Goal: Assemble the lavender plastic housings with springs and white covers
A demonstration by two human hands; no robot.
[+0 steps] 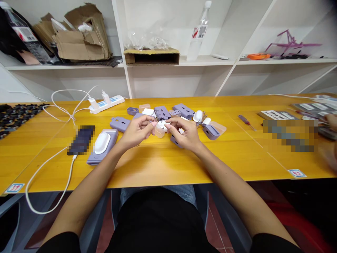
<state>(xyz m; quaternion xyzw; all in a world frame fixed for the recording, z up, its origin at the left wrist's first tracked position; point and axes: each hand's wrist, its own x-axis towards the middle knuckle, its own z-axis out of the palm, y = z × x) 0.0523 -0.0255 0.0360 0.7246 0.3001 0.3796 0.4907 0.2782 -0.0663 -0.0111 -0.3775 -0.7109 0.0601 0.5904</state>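
Over the middle of the table my left hand (138, 131) and my right hand (185, 134) face each other, fingertips pinched and a small gap apart. Thin dark wire (156, 115) shows by the left fingertips, but whatever small piece each hand holds is too fine to make out. Directly behind and below the fingertips lie a white rounded part (161, 124) and a peach see-through cover (159, 133). Purple plastic housings (183, 110) with cut-out holes lie around the hands, one (119, 123) left of my left hand. Right of my right hand rests a purple open case (211, 131).
A purple case with a white oval part (102, 143) lies at left beside a phone (83, 140) on a white cable. Behind them is a power strip (107, 104). A screwdriver (246, 122) lies right. At the right edge another person's hand (331, 121) appears, blurred.
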